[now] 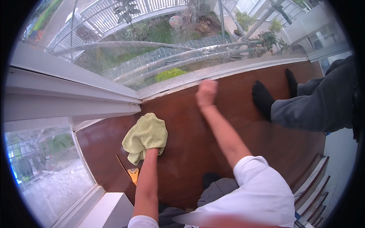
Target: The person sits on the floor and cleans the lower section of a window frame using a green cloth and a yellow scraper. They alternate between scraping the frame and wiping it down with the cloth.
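A pale green cloth (146,133) lies bunched over my left hand (152,150) on the reddish-brown wooden floor (182,140). Only the wrist shows; the fingers are hidden in the folds. Beside my left forearm is a yellow-handled tool (133,174), scraper-like and partly covered by the arm. A thin brown strip (122,165) lies close to it. My right hand (207,92) is closed in a fist at the lower edge of the window frame (182,86). Whatever its fingers hold is too small to make out.
Another person's legs in grey trousers (311,112) and black socks (262,100) stand at the right. A white post (72,98) juts in from the left. Wooden stair treads (311,182) descend at lower right. Large glass panes (152,49) with curved metal bars beyond face me.
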`<act>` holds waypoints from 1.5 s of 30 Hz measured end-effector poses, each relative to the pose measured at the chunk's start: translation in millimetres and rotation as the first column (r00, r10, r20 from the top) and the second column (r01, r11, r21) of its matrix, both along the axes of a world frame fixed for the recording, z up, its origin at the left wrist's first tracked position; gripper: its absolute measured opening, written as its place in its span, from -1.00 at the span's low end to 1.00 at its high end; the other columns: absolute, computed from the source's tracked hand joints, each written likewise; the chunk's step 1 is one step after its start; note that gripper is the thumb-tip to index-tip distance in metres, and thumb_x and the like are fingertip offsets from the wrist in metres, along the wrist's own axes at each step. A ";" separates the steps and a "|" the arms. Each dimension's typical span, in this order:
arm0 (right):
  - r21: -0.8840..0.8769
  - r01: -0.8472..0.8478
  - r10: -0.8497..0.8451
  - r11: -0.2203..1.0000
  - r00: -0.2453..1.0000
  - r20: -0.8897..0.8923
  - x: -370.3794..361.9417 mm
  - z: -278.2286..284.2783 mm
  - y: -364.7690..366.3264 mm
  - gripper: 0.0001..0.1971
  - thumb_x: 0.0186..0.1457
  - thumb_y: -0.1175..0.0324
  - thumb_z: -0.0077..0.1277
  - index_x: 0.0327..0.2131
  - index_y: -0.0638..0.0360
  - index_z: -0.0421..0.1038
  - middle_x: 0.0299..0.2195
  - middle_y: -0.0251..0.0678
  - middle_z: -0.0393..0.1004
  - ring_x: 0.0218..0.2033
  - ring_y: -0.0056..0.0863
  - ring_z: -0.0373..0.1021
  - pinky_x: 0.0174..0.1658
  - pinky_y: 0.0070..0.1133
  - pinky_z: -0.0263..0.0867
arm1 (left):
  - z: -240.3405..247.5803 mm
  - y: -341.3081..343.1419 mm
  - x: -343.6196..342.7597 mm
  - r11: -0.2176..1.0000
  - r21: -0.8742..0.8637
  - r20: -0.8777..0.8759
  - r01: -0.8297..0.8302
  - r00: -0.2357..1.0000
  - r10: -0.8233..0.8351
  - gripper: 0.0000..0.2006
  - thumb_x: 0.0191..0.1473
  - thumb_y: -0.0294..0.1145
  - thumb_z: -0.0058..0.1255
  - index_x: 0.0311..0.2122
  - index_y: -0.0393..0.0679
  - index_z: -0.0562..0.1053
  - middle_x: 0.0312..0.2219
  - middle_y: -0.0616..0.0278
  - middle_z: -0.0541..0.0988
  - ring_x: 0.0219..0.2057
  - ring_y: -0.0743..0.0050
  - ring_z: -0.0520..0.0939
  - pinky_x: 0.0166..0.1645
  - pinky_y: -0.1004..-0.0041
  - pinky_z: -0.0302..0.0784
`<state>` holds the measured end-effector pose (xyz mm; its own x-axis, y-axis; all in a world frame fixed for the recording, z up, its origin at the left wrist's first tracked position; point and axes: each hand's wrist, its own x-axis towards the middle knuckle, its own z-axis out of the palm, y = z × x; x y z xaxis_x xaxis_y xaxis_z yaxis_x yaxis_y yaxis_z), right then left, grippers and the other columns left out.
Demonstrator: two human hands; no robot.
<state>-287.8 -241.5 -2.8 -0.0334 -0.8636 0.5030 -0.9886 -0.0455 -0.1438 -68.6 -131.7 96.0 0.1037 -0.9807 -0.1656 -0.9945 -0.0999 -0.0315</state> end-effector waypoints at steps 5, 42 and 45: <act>-0.052 -0.471 0.473 0.880 0.881 0.023 10.6 2.1 10.3 -0.91 -0.16 0.44 -0.13 -0.48 0.15 0.34 -0.44 -0.26 0.36 -0.28 -0.32 0.31 -0.05 -0.44 0.18 | 5.1 3.7 0.1 0.999 -0.038 -0.055 -0.020 0.998 0.018 -0.84 -0.15 -0.25 -0.04 -0.50 -0.11 0.41 -0.45 0.10 0.49 -0.30 0.08 0.48 -0.22 0.25 0.36; 0.019 -0.562 0.559 0.827 0.825 0.083 56.5 13.8 21.8 -0.81 -0.12 0.48 -0.11 -0.36 0.20 0.41 -0.26 -0.22 0.45 -0.17 -0.30 0.36 0.01 -0.41 0.19 | 6.7 4.4 1.9 0.989 -0.141 -0.042 0.039 0.998 -0.046 -0.85 -0.16 -0.25 -0.04 -0.54 -0.09 0.42 -0.46 0.11 0.50 -0.32 0.08 0.49 -0.22 0.22 0.36; 0.021 -0.559 0.555 0.829 0.827 0.093 11.1 26.8 11.8 -0.80 -0.11 0.51 -0.11 -0.35 0.10 0.42 -0.24 -0.33 0.45 -0.13 -0.38 0.36 0.02 -0.43 0.18 | 9.6 3.7 5.6 0.999 0.001 -0.051 0.045 0.998 -0.045 -0.85 -0.16 -0.24 -0.04 -0.53 -0.08 0.42 -0.46 0.11 0.50 -0.31 0.07 0.49 -0.22 0.21 0.36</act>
